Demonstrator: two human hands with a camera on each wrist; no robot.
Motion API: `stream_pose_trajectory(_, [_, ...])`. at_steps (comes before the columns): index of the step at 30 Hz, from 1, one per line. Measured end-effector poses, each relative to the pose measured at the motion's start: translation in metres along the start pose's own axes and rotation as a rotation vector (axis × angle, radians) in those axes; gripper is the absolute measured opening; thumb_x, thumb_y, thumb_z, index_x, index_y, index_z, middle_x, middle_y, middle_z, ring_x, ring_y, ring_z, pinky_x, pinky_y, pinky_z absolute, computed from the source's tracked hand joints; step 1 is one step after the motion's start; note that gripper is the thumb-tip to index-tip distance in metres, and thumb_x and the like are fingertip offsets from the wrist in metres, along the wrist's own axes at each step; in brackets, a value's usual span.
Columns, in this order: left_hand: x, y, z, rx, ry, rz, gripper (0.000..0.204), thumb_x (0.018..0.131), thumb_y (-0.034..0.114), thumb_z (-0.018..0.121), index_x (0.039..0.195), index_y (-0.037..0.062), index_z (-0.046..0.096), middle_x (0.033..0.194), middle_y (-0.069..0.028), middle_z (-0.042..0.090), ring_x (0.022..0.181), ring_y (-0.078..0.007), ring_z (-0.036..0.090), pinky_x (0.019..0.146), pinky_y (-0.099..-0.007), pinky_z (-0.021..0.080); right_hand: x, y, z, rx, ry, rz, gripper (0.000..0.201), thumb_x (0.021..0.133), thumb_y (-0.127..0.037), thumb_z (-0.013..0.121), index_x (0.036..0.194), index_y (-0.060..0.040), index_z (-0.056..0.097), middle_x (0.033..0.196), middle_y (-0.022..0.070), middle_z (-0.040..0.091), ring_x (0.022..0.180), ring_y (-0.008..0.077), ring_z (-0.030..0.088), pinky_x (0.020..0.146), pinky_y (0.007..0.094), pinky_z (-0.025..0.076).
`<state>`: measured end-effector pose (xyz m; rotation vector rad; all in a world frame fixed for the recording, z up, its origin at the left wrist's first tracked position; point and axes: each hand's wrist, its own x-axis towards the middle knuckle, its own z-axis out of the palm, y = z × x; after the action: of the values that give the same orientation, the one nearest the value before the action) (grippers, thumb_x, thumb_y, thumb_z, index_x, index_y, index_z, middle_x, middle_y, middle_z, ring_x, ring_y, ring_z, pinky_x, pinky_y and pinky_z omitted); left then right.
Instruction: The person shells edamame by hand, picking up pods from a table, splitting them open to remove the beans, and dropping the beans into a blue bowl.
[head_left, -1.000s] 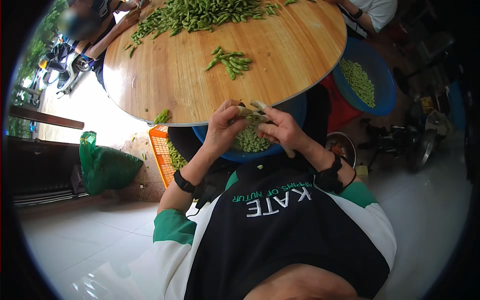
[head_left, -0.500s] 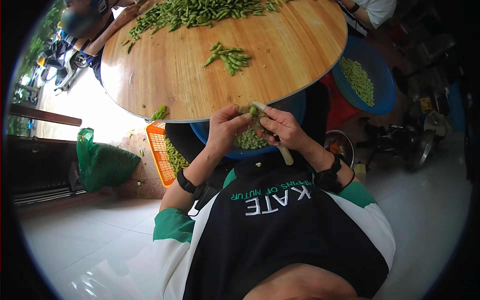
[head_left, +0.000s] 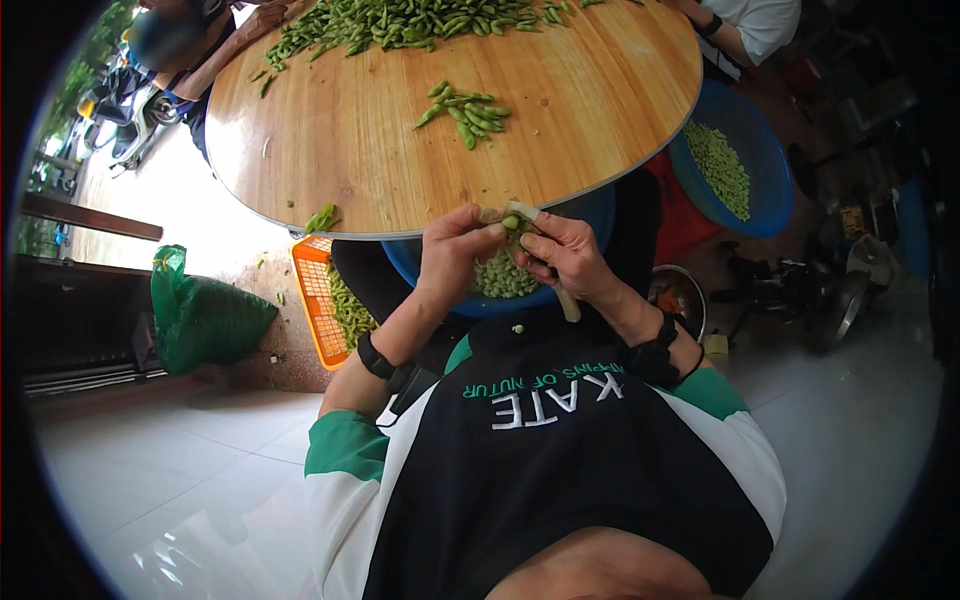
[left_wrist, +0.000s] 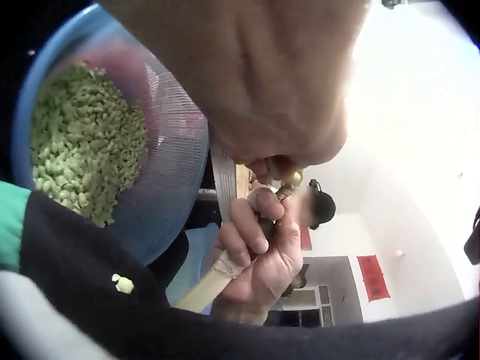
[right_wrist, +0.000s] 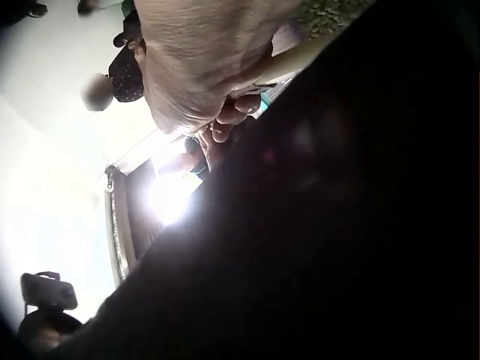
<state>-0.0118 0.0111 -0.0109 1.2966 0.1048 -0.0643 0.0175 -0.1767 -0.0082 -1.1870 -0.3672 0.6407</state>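
In the head view a green pod [head_left: 512, 222] is pinched between the fingertips of both hands, just past the table's near edge. My left hand [head_left: 450, 255] grips its left side with curled fingers; my right hand [head_left: 577, 258] holds the other side. From the right hand's lower side sticks out a pale strip [head_left: 568, 304], also seen in the left wrist view [left_wrist: 204, 292]. Shelled green beans [head_left: 503, 277] lie in a blue basin [head_left: 401, 262] below the hands. In the right wrist view, dark cloth hides much of the hands.
Many pods [head_left: 400, 22] heap at the back of the round wooden table [head_left: 340, 150], with a small pile [head_left: 470, 115] nearer. An orange crate [head_left: 315, 300] and green bag [head_left: 205, 315] stand left, another blue basin [head_left: 765, 165] right. Two other people sit across the table.
Over the last second my hands have drawn slightly closer together, and a round green part now shows between the fingertips. The pale strip has shifted a little under the right hand.
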Motion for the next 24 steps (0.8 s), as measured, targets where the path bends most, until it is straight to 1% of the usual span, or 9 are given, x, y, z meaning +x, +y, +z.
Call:
stream_pose_trajectory(3, [0.004, 0.009, -0.002, -0.395, -0.088, -0.206, 0.011, 0.085, 0.005, 0.06, 0.094, -0.0011, 0.062, 0.078, -0.005, 0.062, 0.065, -0.0092, 0.053, 0.06, -0.0205, 0.041, 0.003, 0.001, -0.006, 0.23, -0.122, 0.022, 0.035, 0.094, -0.005, 0.051, 0.129, -0.0026, 0.053, 0.078, 0.0032, 0.06, 0.056, 0.0047, 0.045, 0.05, 0.0177, 0.036])
stream_pose_trajectory(5, [0.01, 0.007, -0.011, -0.616, -0.304, -0.427, 0.009, 0.085, 0.004, 0.056, 0.091, -0.0006, 0.061, 0.073, -0.006, 0.059, 0.061, -0.0108, 0.051, 0.055, -0.0223, 0.04, 0.002, 0.002, -0.004, -0.402, -0.05, -0.332, 0.035, 0.092, -0.001, 0.054, 0.126, 0.0016, 0.053, 0.087, 0.0035, 0.063, 0.064, 0.0098, 0.057, 0.056, 0.024, 0.047])
stream_pose_trajectory(6, [0.008, 0.007, -0.008, -0.619, -0.304, -0.43, 0.009, 0.085, 0.004, 0.056, 0.091, -0.0006, 0.061, 0.073, -0.006, 0.059, 0.061, -0.0108, 0.051, 0.055, -0.0223, 0.04, 0.002, 0.005, -0.009, -0.402, -0.049, -0.328, 0.035, 0.092, -0.001, 0.054, 0.126, 0.0016, 0.053, 0.087, 0.0035, 0.063, 0.064, 0.0098, 0.057, 0.056, 0.024, 0.047])
stream_pose_trajectory(8, [0.008, 0.008, 0.003, -0.398, -0.059, -0.436, 0.009, 0.085, 0.006, 0.056, 0.09, -0.0002, 0.061, 0.07, -0.0053, 0.057, 0.055, -0.0105, 0.049, 0.048, -0.0233, 0.037, 0.007, 0.012, -0.022, -0.945, -0.077, -0.644, 0.034, 0.09, -0.001, 0.057, 0.124, 0.0037, 0.054, 0.098, 0.0069, 0.065, 0.078, 0.0126, 0.062, 0.07, 0.0254, 0.05])
stream_pose_trajectory(14, [0.003, 0.003, 0.014, -0.151, -0.058, -0.295, 0.008, 0.086, 0.008, 0.059, 0.087, 0.0, 0.061, 0.068, -0.0041, 0.059, 0.05, -0.0088, 0.049, 0.044, -0.0215, 0.035, 0.001, 0.006, -0.006, -0.444, 0.096, -0.282, 0.031, 0.087, -0.007, 0.064, 0.116, 0.0025, 0.056, 0.093, 0.0073, 0.066, 0.083, 0.0107, 0.062, 0.072, 0.0236, 0.049])
stream_pose_trajectory(18, [-0.008, 0.018, 0.002, 0.021, -0.03, -0.315, 0.011, 0.088, 0.011, 0.061, 0.089, -0.0003, 0.061, 0.07, -0.003, 0.062, 0.053, -0.0084, 0.052, 0.046, -0.0219, 0.038, 0.004, 0.006, -0.005, -0.454, 0.098, -0.338, 0.026, 0.086, -0.009, 0.065, 0.109, 0.0022, 0.058, 0.084, 0.0071, 0.066, 0.076, 0.0095, 0.062, 0.066, 0.0241, 0.049])
stream_pose_trajectory(21, [-0.036, 0.04, -0.037, 0.653, 0.138, 0.242, 0.013, 0.089, 0.015, 0.061, 0.095, 0.0032, 0.062, 0.064, -0.008, 0.063, 0.056, -0.0151, 0.061, 0.052, -0.0289, 0.046, 0.0, 0.006, -0.015, -0.581, 0.034, -0.25, 0.02, 0.087, -0.006, 0.063, 0.105, 0.0023, 0.06, 0.075, 0.0035, 0.063, 0.067, 0.0074, 0.059, 0.061, 0.0227, 0.047])
stream_pose_trajectory(23, [-0.051, 0.074, -0.069, 1.476, 0.24, 0.293, 0.016, 0.088, 0.021, 0.06, 0.088, 0.0053, 0.062, 0.069, -0.018, 0.064, 0.064, -0.0356, 0.063, 0.06, -0.0449, 0.048, -0.002, 0.002, -0.016, -0.684, 0.012, -0.271, 0.018, 0.087, -0.008, 0.066, 0.101, 0.0014, 0.061, 0.067, 0.0026, 0.06, 0.06, 0.0065, 0.056, 0.055, 0.0228, 0.045])
stream_pose_trajectory(24, [-0.05, 0.083, -0.079, 1.568, 0.301, 0.314, 0.016, 0.087, 0.021, 0.06, 0.088, 0.0049, 0.062, 0.079, -0.0184, 0.064, 0.074, -0.0355, 0.063, 0.066, -0.0452, 0.048, -0.003, 0.002, -0.017, -0.634, -0.022, -0.17, 0.022, 0.087, -0.01, 0.066, 0.105, 0.0013, 0.06, 0.067, 0.0033, 0.059, 0.06, 0.0065, 0.055, 0.056, 0.0228, 0.045])
